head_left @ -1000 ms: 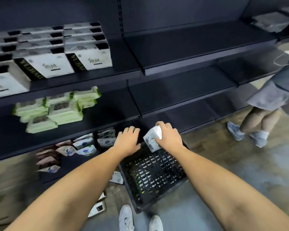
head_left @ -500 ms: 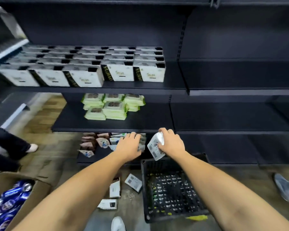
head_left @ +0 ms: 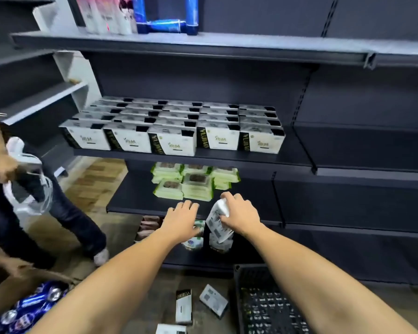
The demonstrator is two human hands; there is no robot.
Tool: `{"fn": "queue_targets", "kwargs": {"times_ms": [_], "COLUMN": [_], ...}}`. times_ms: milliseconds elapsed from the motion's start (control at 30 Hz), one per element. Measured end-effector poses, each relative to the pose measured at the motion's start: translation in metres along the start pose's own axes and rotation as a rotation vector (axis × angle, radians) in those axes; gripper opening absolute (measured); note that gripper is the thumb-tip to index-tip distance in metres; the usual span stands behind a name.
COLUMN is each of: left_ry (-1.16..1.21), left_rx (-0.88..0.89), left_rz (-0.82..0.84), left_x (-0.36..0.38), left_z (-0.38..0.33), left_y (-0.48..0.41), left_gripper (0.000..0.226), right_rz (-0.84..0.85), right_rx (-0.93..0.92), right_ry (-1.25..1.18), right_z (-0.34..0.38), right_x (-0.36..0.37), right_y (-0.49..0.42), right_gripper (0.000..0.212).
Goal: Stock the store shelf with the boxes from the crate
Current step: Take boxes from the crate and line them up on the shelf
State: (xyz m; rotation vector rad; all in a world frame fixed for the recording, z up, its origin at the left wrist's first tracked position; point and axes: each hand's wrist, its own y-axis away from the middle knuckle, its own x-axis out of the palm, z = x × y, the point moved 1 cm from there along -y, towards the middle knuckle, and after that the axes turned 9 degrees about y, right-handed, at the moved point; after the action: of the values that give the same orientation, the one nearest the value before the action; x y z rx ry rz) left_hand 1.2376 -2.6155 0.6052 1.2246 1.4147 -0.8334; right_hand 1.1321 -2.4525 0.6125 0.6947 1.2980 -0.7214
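Right hand (head_left: 239, 216) grips white box (head_left: 218, 219) at shelf edge (head_left: 140, 210); left hand (head_left: 180, 219) flat, released; bare shelf rightward.

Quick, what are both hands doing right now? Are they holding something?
Left hand: open, fingers straight, holding nothing.
Right hand: closed around a white pack with barcodes.
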Motion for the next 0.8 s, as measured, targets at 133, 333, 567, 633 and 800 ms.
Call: {"fn": "queue_targets", "kwargs": {"times_ms": [133,333,567,633,800], "left_ry": [-0.01,-0.04,-0.017,0.012,0.132], "left_rx": [0.072,0.18,0.247,0.221,0.204], "left_rz": [-0.006,-0.081,-0.133,-0.121,-0.122], "left_x": [-0.029,-0.079,-0.103,-0.105,-0.105], "left_z": [0.033,0.046,0.033,0.028,0.021], "left_y": [-0.019,-0.046,-0.065,-0.069,-0.084], "left_gripper": [0.062,0.067,0.069,0.076,0.106], "right_rz": [-0.037,-0.184,-0.227,-0.227,-0.23], "right_rx": [0.038,0.082,0.07,0.048,0.007], "right_ry": [0.005,-0.039,-0.08,-0.111,-0.192], "right_z": [0.031,0.064,0.067,0.065,0.052], "right_x": [-0.026,-0.073,-0.11,-0.118,-0.133], "right_y": [-0.027,-0.048,-0.062,-0.063,-0.065], "right_gripper": [0.056,0.059,0.061,0.062,0.06]}}
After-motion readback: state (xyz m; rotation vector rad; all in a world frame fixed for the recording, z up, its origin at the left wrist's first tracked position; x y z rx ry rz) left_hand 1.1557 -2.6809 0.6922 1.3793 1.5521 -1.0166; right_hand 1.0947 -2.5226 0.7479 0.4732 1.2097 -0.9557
